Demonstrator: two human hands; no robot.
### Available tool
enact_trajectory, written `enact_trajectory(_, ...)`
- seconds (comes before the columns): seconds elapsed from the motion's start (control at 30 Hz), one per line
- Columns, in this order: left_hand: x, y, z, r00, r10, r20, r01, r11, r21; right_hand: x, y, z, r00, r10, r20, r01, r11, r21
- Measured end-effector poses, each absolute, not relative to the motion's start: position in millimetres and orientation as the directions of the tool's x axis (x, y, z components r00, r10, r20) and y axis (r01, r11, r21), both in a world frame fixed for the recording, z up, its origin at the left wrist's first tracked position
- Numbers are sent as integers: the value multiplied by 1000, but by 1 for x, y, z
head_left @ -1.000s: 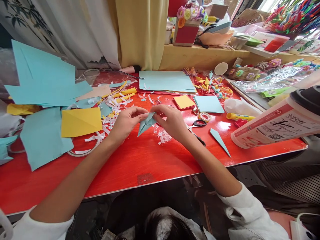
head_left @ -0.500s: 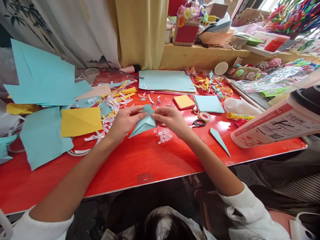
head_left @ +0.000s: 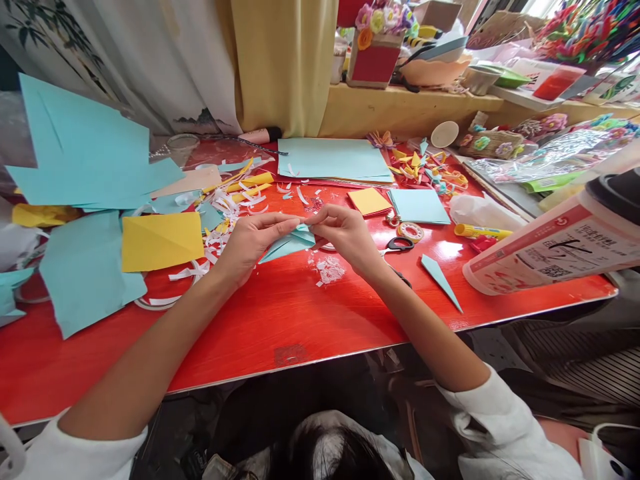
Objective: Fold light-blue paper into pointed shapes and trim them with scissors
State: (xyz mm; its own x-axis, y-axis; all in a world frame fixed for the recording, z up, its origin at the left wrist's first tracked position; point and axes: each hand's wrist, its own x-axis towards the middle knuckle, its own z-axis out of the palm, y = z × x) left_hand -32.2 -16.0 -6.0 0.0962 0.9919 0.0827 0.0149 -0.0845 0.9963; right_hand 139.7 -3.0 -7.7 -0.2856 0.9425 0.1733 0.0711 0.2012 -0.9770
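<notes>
Between my two hands is a folded piece of light blue paper (head_left: 287, 248), held a little above the red table (head_left: 240, 333). My left hand (head_left: 255, 241) pinches its upper edge with thumb and fingers. From the other side my right hand (head_left: 341, 233) grips the same edge, its fingertips almost meeting the left ones. The fingers hide the paper's top part. Below my right hand lies a heap of white paper shreds (head_left: 330, 271). Black-handled scissors (head_left: 399, 245) rest just right of it, and a narrow folded blue piece (head_left: 441, 283) lies farther right.
A large paper cup (head_left: 545, 240) with a black lid stands at the right. Yellow squares (head_left: 370, 201), blue squares (head_left: 419, 207) and a tape roll (head_left: 410, 231) lie behind my right hand. Large blue sheets (head_left: 95, 267), a yellow sheet (head_left: 163, 241) and paper strips cover the left.
The folded blue paper has tilted, its top now hidden behind my fingers. My fingertips have come closer together along the upper edge.
</notes>
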Motion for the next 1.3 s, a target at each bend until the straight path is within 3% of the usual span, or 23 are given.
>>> enact_trajectory(0.2,-31,-14,-12,107,993,54,29,-57,998,140,-5,-11,-253,909,331,339,403,-850)
enact_trajectory(0.3,-33,-12,-15,107,992,68,24,-71,997,141,-6,-6,-303,907,292,294,381,-877)
enact_trajectory(0.43,-36,-9,-17,97,984,146,81,-154,985,142,-6,0,-391,910,136,119,197,-973)
enact_trajectory(0.6,-35,-9,-19,126,971,203,187,-224,956,141,0,-7,-435,900,4,147,76,-986)
enact_trajectory(0.97,-33,-12,-15,162,980,117,216,-151,965,140,-3,-11,-440,883,166,270,306,-913)
enact_trajectory(1.07,-35,-11,-14,146,980,133,224,-164,961,140,-1,-10,-476,871,119,207,243,-948)
enact_trajectory(1.17,-39,-10,-13,94,993,64,176,-80,981,141,1,-10,-399,912,93,137,160,-978)
enact_trajectory(1.3,-41,-9,-8,113,993,-28,124,14,992,142,1,-7,-461,885,-63,113,-12,-994)
